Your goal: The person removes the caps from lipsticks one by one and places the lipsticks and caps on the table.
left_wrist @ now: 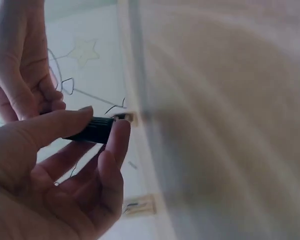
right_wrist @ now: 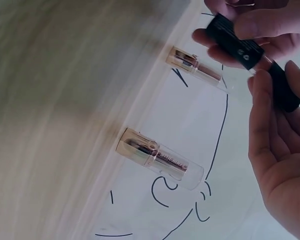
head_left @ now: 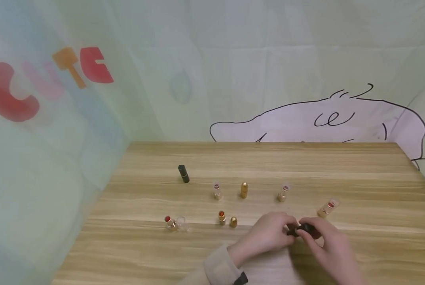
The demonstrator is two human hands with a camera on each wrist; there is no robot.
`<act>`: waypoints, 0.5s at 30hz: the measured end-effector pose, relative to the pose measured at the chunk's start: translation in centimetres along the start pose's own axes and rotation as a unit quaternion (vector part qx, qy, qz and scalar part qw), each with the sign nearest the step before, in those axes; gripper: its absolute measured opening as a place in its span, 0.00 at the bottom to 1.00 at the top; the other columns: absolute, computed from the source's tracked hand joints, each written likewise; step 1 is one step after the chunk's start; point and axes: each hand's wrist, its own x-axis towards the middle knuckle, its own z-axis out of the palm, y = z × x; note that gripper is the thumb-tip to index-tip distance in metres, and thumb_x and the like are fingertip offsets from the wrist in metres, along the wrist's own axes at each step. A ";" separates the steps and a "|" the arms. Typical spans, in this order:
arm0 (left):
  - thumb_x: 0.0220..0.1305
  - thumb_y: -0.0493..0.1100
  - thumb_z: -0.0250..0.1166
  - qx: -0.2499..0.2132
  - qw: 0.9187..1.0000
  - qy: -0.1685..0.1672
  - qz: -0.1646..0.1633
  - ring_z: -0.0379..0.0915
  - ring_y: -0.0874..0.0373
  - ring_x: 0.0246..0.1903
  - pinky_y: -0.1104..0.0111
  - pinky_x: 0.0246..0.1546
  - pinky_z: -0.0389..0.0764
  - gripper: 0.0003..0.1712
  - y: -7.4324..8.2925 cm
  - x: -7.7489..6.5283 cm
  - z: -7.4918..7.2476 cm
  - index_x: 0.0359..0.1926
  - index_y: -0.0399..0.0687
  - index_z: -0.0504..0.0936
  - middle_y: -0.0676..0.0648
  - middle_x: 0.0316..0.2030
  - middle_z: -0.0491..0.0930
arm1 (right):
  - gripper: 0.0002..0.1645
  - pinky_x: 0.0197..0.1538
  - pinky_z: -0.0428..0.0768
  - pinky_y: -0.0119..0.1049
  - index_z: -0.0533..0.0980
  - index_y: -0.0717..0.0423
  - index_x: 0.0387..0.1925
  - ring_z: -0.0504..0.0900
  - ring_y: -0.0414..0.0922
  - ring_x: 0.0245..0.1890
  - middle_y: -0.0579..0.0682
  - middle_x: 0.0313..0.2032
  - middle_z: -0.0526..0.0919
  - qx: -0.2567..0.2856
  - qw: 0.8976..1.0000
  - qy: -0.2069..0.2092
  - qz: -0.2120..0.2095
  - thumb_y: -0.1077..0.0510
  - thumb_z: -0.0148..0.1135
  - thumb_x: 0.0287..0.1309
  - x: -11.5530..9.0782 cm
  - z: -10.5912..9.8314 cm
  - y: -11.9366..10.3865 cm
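Observation:
In the head view, a black lipstick (head_left: 306, 228) is held between both hands above the front right of the table. My left hand (head_left: 271, 232) pinches one black section, seen with a small pale mark in the right wrist view. The other black section (right_wrist: 284, 89) is between the thumb and fingers of my right hand (head_left: 331, 247). A narrow shiny band (right_wrist: 264, 64) shows where the two sections meet. Fingers partly cover both sections, and I cannot tell which one is the cap. Nearest the right hand stands a clear-topped gold lipstick (head_left: 328, 208).
Behind the hands are two clear-topped lipsticks (head_left: 283, 193), a gold bullet-shaped tube (head_left: 244, 190) and another black lipstick (head_left: 183, 173). Left of the hands, an orange-red lipstick (head_left: 222, 218) stands uncapped beside a gold cap (head_left: 233, 222). An uncapped red lipstick (head_left: 169, 223) adjoins a clear cap (head_left: 182, 223).

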 end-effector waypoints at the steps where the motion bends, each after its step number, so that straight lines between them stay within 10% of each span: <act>1: 0.56 0.44 0.69 -0.009 1.000 0.003 0.006 0.69 0.75 0.28 0.84 0.30 0.68 0.11 0.0 -0.1 -0.2 0.42 0.58 0.84 0.62 0.36 0.82 | 0.24 0.30 0.71 0.17 0.79 0.58 0.35 0.76 0.27 0.26 0.43 0.28 0.83 0.011 1.000 0.008 0.004 0.74 0.75 0.31 0.0 -0.1 0.0; 15: 0.61 0.44 0.66 -0.031 0.996 0.037 0.081 0.70 0.75 0.30 0.87 0.31 0.68 0.13 0.1 -0.8 -2.0 0.47 0.50 0.84 0.55 0.37 0.81 | 0.18 0.43 0.71 0.13 0.79 0.52 0.41 0.81 0.27 0.31 0.39 0.31 0.86 0.100 0.988 -0.003 0.117 0.72 0.67 0.49 0.4 -2.1 -0.8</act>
